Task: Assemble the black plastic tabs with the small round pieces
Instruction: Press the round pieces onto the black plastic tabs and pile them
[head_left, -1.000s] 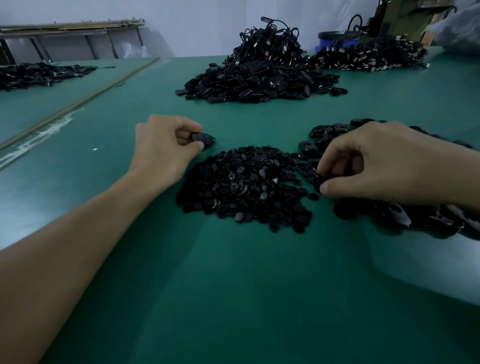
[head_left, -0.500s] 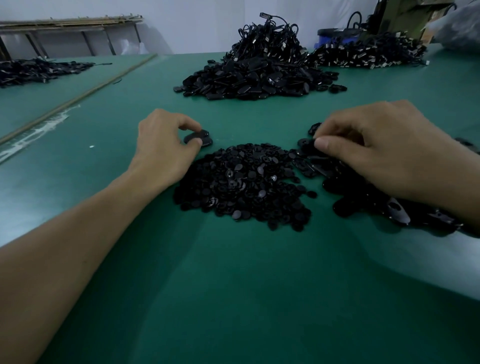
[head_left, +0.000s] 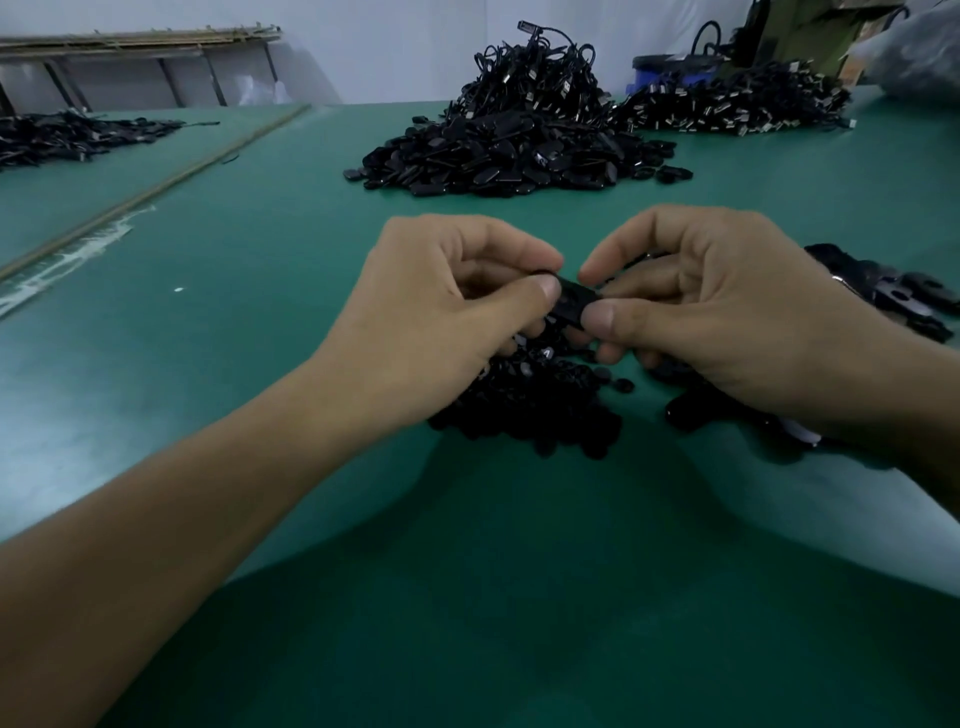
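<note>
Both your hands have come together above the heap of small round pieces (head_left: 535, 410); half a second ago the left sat at that heap's far-left edge and the right was in the parts to its right.

Far left of the heap and well behind it, a low spread of black parts (head_left: 67, 135) lies on the next table, past a pale wooden strip (head_left: 156, 182). The heap rests on a smooth green mat (head_left: 467, 571) with a dull sheen.

Your left hand (head_left: 431, 312) hangs just over the heap's left half. Its thumb and forefinger are pinched on the left end of a flat, glossy black plastic tab (head_left: 574, 304), and the other fingers curl under. Whether a round piece sits between those fingertips, you cannot tell from here. The tab is held in the air directly above the heap, level, bridging the two hands.

Straight behind the heap, well apart, rises a big mound of oval black tabs (head_left: 509, 161) topped with tangled cords.

Your right hand (head_left: 727, 312) hovers over the heap's right edge, thumb and forefinger clamped on the tab's right end, the remaining fingers bent beneath it.

Behind the heap and to the right lies a pile of corded parts (head_left: 737, 106) with pale metal tips, with a blue tub (head_left: 670, 70) behind it. Just right of the heap, loose tabs (head_left: 893, 296), shiny and rounded, spread past your right wrist.
</note>
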